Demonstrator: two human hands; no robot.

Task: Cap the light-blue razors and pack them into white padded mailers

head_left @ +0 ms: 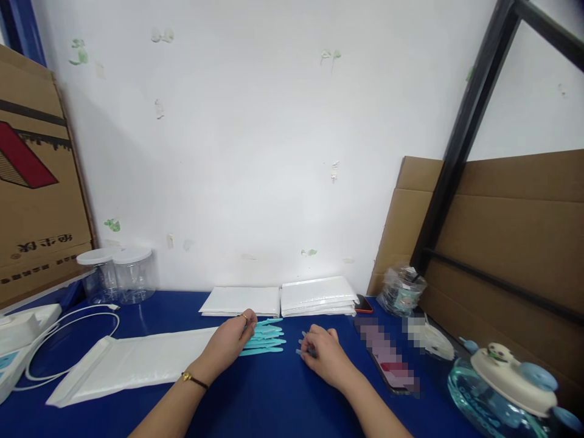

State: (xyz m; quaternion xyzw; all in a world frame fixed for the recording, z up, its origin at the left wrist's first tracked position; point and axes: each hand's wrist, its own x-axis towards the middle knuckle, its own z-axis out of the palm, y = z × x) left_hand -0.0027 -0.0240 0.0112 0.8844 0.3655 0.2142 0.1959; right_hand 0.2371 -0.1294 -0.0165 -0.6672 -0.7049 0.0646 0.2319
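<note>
Several turquoise plastic sticks (269, 340) lie side by side on the blue tabletop (274, 401), their pointed ends toward the right. My left hand (237, 331) is curled over their left ends, fingertips close together; whether it grips one is hidden. To the right, my right hand (322, 353) has its fingers bent around small greyish pieces, whose tips show at its left side. A long white padded envelope (137, 362) lies flat to the left, its right end beside my left hand. Behind my hands rest a white packet (241, 300) and a stack of white packets (317, 296).
A phone (387, 359), a wrapped jar (402, 291) and a blue bottle (502, 395) stand or lie at the right. Clear jars (134, 277), a white cable (68, 316) and a power strip (18, 347) are at the left. The wall (255, 152) rises behind.
</note>
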